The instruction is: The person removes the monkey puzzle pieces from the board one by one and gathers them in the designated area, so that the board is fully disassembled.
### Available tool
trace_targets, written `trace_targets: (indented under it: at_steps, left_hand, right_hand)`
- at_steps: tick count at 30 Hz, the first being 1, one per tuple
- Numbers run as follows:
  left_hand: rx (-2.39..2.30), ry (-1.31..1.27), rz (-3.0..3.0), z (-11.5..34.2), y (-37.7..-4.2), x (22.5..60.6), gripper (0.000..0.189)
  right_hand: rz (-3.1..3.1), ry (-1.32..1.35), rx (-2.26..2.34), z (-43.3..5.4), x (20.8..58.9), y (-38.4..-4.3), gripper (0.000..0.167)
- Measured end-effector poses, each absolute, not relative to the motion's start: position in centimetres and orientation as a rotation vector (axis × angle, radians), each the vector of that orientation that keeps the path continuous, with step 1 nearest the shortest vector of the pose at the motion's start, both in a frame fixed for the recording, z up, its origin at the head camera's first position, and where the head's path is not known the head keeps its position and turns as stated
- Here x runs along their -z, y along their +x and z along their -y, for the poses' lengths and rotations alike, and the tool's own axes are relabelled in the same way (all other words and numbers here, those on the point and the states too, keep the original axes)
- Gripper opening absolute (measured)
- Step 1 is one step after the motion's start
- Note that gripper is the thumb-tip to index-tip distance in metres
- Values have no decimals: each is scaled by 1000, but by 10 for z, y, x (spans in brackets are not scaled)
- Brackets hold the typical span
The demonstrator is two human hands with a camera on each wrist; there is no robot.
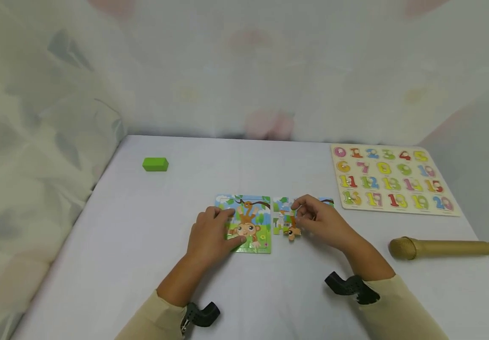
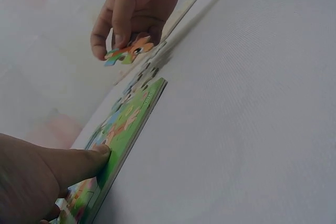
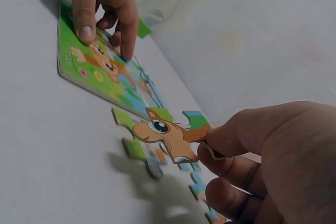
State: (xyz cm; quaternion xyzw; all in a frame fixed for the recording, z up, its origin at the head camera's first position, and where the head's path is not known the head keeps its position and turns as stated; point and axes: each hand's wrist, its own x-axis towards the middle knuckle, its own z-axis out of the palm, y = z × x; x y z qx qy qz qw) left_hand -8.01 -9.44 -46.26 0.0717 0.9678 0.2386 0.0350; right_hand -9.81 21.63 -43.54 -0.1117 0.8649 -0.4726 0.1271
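Note:
A square jigsaw board (image 1: 263,240) with a monkey picture lies on the white table. My left hand (image 1: 210,236) rests on its left side, thumb and fingertips touching the picture; in the left wrist view the thumb (image 2: 86,162) presses near the front edge. My right hand (image 1: 325,226) pinches a jigsaw puzzle piece (image 3: 170,135) between thumb and fingers. Orange, with a big dark eye, this piece is raised and tilted above the table. Loose jigsaw pieces (image 1: 278,224) lie to the right of the board, partly hidden under my right hand.
At the back right lies a wooden number board (image 1: 390,182) with colourful numerals. A gold microphone (image 1: 444,248) rests at the right, beyond my right forearm. A green block (image 1: 155,164) stands at the back left. Patterned cloth (image 1: 227,71) hangs behind the table.

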Motion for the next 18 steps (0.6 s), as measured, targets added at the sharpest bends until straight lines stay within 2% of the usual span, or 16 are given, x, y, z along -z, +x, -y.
trace_targets:
  at_steps: [18]
  left_hand:
    - [-770,243,-2978,97,-81,468,78]
  right_hand:
    - [-2675,-162,1308,-248,451,-90,24]
